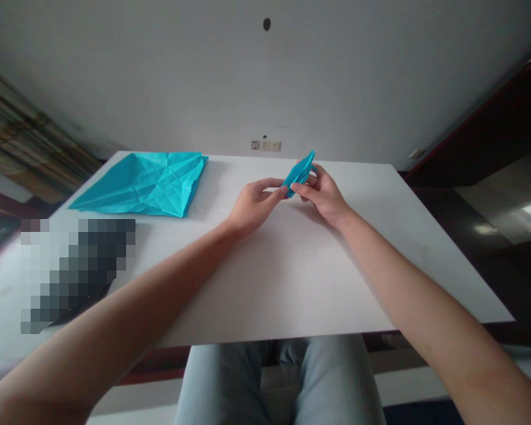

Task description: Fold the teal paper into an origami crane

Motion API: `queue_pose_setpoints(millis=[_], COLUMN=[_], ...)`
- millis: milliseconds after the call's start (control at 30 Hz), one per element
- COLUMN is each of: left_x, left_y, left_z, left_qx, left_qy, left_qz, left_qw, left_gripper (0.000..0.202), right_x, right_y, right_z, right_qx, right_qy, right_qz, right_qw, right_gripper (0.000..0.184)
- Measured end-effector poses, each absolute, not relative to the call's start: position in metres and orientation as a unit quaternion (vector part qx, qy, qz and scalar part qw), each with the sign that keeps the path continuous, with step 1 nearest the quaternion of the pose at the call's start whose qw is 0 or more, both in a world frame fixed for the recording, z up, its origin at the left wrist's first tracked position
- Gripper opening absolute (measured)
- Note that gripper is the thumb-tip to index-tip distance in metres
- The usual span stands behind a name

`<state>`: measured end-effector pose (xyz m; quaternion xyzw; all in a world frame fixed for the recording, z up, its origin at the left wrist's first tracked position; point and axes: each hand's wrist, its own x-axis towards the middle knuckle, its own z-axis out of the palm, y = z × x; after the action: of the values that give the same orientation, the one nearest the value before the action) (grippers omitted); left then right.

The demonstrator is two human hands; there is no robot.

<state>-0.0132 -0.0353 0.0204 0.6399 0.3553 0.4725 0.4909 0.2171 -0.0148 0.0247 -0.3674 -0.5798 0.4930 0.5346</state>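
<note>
Both hands hold a small folded piece of turquoise paper (301, 171) just above the far half of the white table (265, 283). My left hand (255, 203) pinches its lower left end between thumb and fingers. On the other side, my right hand (325, 192) grips it, the thumb across the front and the fingers behind. Several layered pleats show in the folded paper, which tilts up to a point at the upper right. To the left lies a larger turquoise sheet (150, 183), spread out and marked with many creases.
A dark, pixelated flat object (92, 265) lies at the table's left, near my left forearm. Wall sockets (265, 146) sit just beyond the far edge. A patterned curtain (30, 136) hangs at the left. My legs (278, 378) are under the near edge.
</note>
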Motion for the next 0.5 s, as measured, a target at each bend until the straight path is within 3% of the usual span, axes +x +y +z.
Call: queue_pose_setpoints(millis=[200,367,500], left_x=[-0.014,-0.014,-0.012], left_y=[-0.047,-0.045,-0.041], left_z=[0.027,0.027,0.025], left_qx=[0.636,0.639,0.635], left_qy=[0.371,0.382,0.35], left_qz=[0.437,0.458,0.469], left_qw=[0.517,0.486,0.504], left_gripper=[0.072,0.058,0.066], right_x=[0.214,0.211,0.213], right_y=[-0.021,-0.027,-0.024], right_z=[0.029,0.031,0.031], right_qx=[-0.368,-0.366,-0.349], right_qy=[-0.6,-0.61,-0.594], right_qz=[0.487,0.502,0.511], right_qw=[0.517,0.493,0.514], right_gripper=[0.081,0.077,0.059])
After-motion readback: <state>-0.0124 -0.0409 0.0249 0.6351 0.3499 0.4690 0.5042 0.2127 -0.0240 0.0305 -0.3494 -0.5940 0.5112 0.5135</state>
